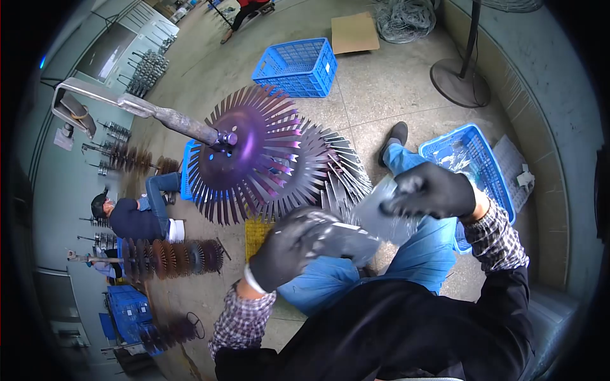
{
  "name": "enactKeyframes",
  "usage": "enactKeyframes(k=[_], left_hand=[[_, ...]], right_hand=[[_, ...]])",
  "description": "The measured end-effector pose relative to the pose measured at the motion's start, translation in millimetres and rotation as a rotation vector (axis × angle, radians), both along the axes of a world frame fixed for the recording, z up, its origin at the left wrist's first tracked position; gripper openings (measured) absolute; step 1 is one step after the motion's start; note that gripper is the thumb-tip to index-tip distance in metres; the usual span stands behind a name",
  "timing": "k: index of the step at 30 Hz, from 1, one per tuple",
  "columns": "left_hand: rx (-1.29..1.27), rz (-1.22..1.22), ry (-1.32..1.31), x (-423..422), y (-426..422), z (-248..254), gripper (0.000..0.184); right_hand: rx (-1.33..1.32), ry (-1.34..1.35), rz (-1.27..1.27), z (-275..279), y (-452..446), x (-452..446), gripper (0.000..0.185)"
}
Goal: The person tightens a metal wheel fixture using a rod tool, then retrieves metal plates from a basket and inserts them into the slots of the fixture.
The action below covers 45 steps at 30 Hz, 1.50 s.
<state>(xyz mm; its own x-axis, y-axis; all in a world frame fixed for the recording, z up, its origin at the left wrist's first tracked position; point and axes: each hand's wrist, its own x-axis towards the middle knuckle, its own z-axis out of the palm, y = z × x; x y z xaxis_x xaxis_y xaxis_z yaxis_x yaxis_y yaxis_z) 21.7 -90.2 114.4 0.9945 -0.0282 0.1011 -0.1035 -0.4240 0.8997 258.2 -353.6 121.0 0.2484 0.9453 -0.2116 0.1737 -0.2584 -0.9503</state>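
Note:
My left hand (289,246), in a black glove, is closed on a dark grey flat piece (351,244) over my lap. My right hand (435,192), also gloved, pinches a thin, shiny clear plastic bag (381,209), with the bag's lower edge close to the grey piece. Whether the bag and the grey piece touch, I cannot tell. Just beyond my hands hangs a stack of slotted metal discs, the front one a purple disc (244,149) bolted to a metal rod (168,117). Grey slotted discs (311,168) sit behind it.
A blue crate (502,174) with clear plastic inside stands by my right leg. Another blue crate (295,82), a cardboard sheet (354,33) and a fan stand (460,82) are farther off. A seated person (136,216) is at left near more disc racks (171,257).

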Motion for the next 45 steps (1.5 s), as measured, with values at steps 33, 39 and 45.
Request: enactKeyframes(k=[33, 39, 45], left_hand=[[2.114, 0.408, -0.072, -39.7, 106.1, -45.0, 0.057], [2.181, 0.432, -0.211, -45.8, 128.3, -47.9, 0.056], [2.389, 0.552, -0.471, -17.4, 130.2, -60.4, 0.07]], right_hand=[[0.308, 0.173, -0.85, -128.4, 35.5, 6.1, 0.024], [0.313, 0.158, -0.847, -125.6, 33.3, 4.9, 0.025], [0.309, 0.156, -0.854, -143.7, 34.2, 9.4, 0.026]])
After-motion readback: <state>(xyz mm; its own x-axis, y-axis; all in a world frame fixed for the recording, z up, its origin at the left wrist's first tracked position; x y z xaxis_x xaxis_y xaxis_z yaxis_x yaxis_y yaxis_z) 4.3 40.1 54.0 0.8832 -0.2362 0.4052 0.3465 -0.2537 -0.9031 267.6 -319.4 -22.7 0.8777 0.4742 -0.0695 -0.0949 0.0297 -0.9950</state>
